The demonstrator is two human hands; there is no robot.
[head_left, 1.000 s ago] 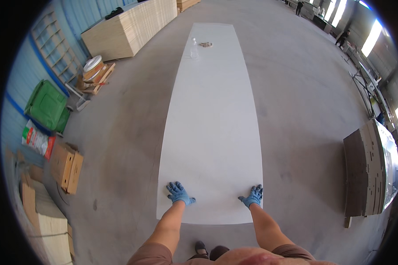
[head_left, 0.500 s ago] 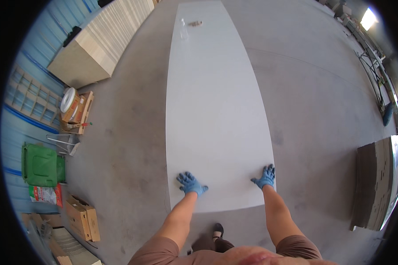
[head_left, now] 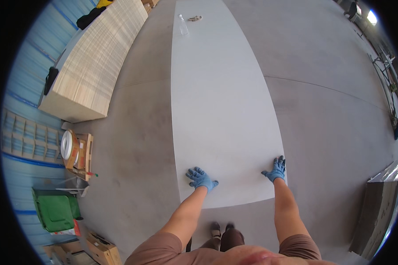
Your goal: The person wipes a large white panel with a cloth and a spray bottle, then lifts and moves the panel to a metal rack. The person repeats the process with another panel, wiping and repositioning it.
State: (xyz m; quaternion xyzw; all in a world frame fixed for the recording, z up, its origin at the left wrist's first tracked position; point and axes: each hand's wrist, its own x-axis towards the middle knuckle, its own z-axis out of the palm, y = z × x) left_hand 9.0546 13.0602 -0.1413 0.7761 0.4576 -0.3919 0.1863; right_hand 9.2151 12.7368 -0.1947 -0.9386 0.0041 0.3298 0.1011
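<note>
A long pale grey-white panel [head_left: 225, 101] stretches away in front of me, its near end close to my body. My left hand [head_left: 202, 178], in a blue glove, lies on it near the left edge with fingers spread. Close to the right edge, my right hand [head_left: 276, 169] also rests on the surface in a blue glove, fingers apart. Neither hand holds anything. At the panel's far end stands a clear bottle [head_left: 183, 26], and beside it lies a small brownish item [head_left: 195, 18] too small to name. What supports the panel is hidden.
On the left, a tall stack of boards [head_left: 97, 66] stands along the blue wall. Nearer are a wooden pallet [head_left: 89, 152] with boxes, a green bin [head_left: 55, 212] and a cardboard box [head_left: 102, 249]. To the right is a dark stack of sheets [head_left: 378, 212].
The stacks, bin and boxes have slid nearer in view, while the panel, bottle and my hands keep almost the same places. The panel and I have moved forward over the floor together.
</note>
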